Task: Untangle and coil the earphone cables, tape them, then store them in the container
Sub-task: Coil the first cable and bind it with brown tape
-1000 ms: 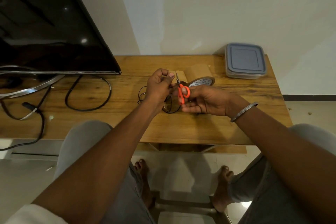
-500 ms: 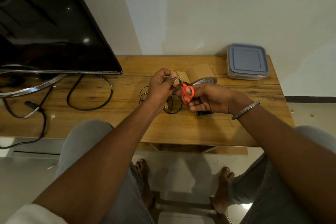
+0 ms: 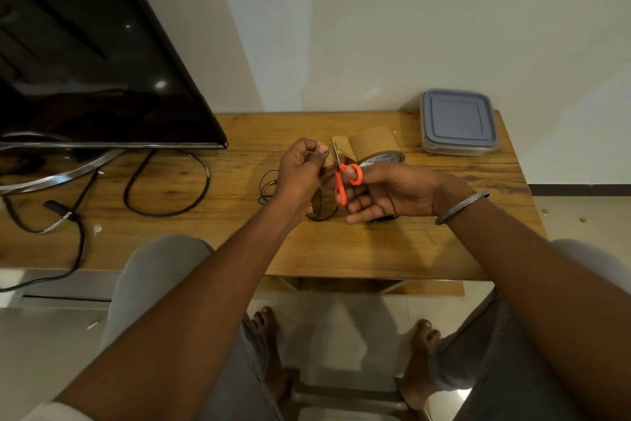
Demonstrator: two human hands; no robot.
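My right hand (image 3: 386, 191) holds small orange-handled scissors (image 3: 345, 180), blades pointing up at a strip of brown tape. My left hand (image 3: 302, 171) pinches the free end of that tape strip (image 3: 341, 144), which runs from the brown tape roll (image 3: 379, 147) standing just behind my hands. Thin black earphone cable (image 3: 268, 183) lies in loops on the wooden table (image 3: 375, 250) under my left hand, partly hidden by it. A closed grey-blue lidded container (image 3: 457, 121) sits at the table's back right corner.
A large black TV (image 3: 85, 62) stands at the left on a silver stand (image 3: 61, 178), with thick black power cables (image 3: 170, 188) looping across the table's left half. My knees and bare feet are below the table's front edge.
The scissors have risen slightly and closed in on the tape strip between my hands. My left hand keeps its pinch on the tape end.
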